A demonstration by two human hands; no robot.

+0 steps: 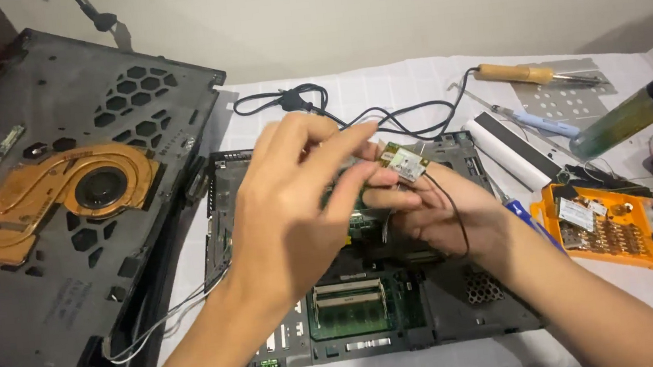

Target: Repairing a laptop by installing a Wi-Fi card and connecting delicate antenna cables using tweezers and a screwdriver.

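Both hands are raised over an opened laptop base (369, 299) that lies on a tabletop (413, 87) covered with a white cloth. The right hand (445, 216) pinches a small green circuit card (405, 161) between thumb and fingertips, holding it just above the base's middle. The left hand (289, 211) is loosely curled, its fingers (354, 137) stretched toward the card and touching its near edge; whether it truly grips the card cannot be told. A thin black wire (451, 215) runs from the card down across the right hand. To the left, a dark bottom cover (42, 299) lies tilted, carrying a copper fan and heat pipe (64, 193). To the right of the base sit an orange case of screwdriver bits (610, 232), a blue-handled screwdriver (525, 216), a white and black bar (511, 150), a soldering iron with a wooden handle (515, 73) and a green bottle (639, 109). A black cable (294, 99) loops behind the hands.
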